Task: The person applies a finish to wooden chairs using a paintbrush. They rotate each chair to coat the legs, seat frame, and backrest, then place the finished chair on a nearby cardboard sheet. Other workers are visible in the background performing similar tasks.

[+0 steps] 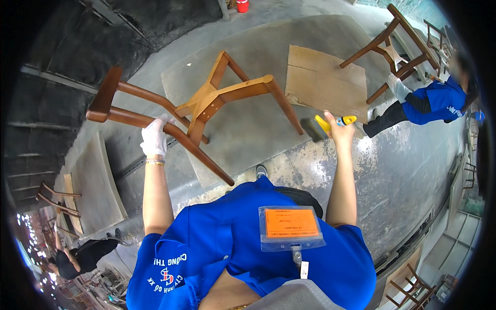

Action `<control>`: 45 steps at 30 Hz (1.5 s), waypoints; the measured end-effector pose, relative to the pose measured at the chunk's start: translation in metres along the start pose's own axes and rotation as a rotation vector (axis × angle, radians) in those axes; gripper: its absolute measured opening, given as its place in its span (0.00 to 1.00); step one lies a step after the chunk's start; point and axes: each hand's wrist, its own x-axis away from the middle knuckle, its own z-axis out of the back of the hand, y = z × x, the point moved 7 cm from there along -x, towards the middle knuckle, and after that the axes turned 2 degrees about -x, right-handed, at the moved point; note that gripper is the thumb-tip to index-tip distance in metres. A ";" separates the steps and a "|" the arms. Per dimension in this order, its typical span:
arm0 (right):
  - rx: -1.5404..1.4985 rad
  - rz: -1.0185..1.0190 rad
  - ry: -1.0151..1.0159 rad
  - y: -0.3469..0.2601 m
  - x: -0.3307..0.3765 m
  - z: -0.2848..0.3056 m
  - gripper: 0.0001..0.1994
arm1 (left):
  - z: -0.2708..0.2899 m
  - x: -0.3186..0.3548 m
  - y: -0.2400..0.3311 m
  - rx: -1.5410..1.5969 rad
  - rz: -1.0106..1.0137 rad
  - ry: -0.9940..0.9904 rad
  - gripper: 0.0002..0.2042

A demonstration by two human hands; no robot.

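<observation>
My left hand, in a white glove, grips the frame of a wooden chair that is tipped over with its legs pointing outward, above a grey mat on the floor. The chair has dark brown legs and a lighter underside. My right hand, bare, holds a tool with a yellow handle and a dark grey pad, raised to the right of the chair and apart from it.
A cardboard sheet lies on the floor beyond. A person in blue crouches at another dark wooden chair at the upper right. Another person sits at lower left beside wooden parts. More chair frames stand at lower right.
</observation>
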 end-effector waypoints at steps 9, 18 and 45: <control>-0.969 -0.024 -0.141 -0.073 -0.017 -0.104 0.17 | 0.007 -0.025 -0.025 0.050 -0.038 0.034 0.13; -0.722 -0.094 -0.141 -0.052 -0.010 -0.098 0.23 | 0.000 -0.030 -0.024 0.208 0.004 0.043 0.09; -1.020 -0.367 0.259 0.123 0.003 -0.115 0.16 | -0.007 -0.021 -0.021 0.304 0.053 0.033 0.08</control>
